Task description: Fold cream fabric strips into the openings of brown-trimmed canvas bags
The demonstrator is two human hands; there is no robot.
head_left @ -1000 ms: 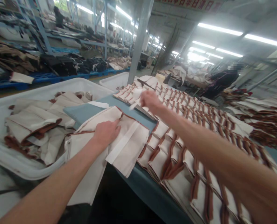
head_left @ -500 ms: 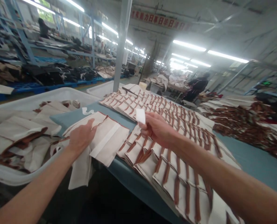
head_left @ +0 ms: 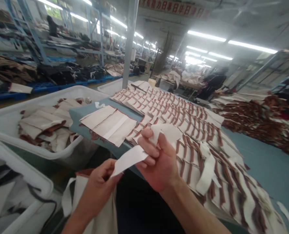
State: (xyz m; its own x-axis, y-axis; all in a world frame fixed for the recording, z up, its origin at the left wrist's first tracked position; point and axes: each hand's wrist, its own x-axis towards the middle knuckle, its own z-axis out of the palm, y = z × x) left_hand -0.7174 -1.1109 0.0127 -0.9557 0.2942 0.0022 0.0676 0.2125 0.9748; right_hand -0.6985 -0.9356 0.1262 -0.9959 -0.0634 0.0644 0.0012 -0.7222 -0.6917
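A white fabric strip (head_left: 129, 160) stretches between my two hands above the table's near edge. My left hand (head_left: 99, 183) pinches its lower end. The fingers of my right hand (head_left: 160, 159) are curled around the other end, and more white material (head_left: 170, 131) stands out above them. Just beyond lies a flat cream cloth panel (head_left: 98, 123) with brown edges and a white band across it. Below my left hand hangs a cream fabric piece (head_left: 107, 208) with a brown edge; whether that hand holds it I cannot tell.
Overlapping rows of cream panels with brown edges (head_left: 183, 113) cover much of the blue-green table (head_left: 263, 162). Loose white strips (head_left: 206, 170) lie over them. At left stand a white bin (head_left: 59, 155) of cloth pieces and another bin (head_left: 45, 185). A metal post (head_left: 129, 45) rises behind.
My left hand has left the cloth panel and come down toward me, now on a strip end. My right hand has moved nearer and turned palm up. The view has shifted slightly.
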